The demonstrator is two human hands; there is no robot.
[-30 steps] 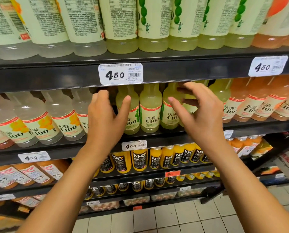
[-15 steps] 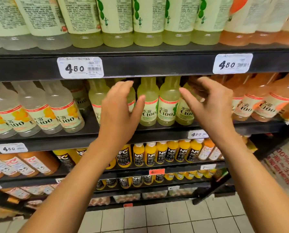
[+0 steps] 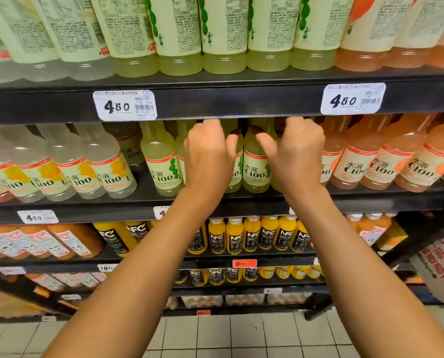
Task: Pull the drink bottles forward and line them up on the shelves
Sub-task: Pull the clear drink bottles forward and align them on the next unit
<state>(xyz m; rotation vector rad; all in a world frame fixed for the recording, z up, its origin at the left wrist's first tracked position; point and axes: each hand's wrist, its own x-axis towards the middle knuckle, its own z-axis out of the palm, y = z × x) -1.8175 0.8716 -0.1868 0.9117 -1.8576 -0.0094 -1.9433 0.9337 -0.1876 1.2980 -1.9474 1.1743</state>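
While both arms reach up, head view only, wide angle, looking at a drinks rack.
left hand (image 3: 207, 153): inside the second shelf, back of hand to camera, fingers curled over the tops of green bottles behind it; caps hidden under the shelf edge above, so cannot tell if it really grips one.
right hand (image 3: 297, 151): same shelf, just beside the left, fingers curled up and over the bottle tops, thumb sticking out toward the left; grip also unclear, contact hidden.
green bottles (image 3: 256, 161): pale yellow-green C100 drinks, upright on the second shelf, mid-row; one stands in the gap between the hands, others partly behind the hands.
lone green bottle (image 3: 160, 161): left of the left hand, upright, near the shelf front.
clear bottles (image 3: 104, 169): left part of the same shelf, near the front edge; one sits further back behind them.
orange bottles (image 3: 371, 161): right part of the same shelf, packed side by side.
second shelf (image 3: 148, 189): dark, bare patch between clear and green groups.
top shelf (image 3: 241, 104): dark front rail, two 4.50 price tags (image 3: 124, 105); row of bottles above.
NFC bottles (image 3: 252, 235): small, orange-yellow, third shelf, between the forearms.
floor (image 3: 241, 337): pale tiles.
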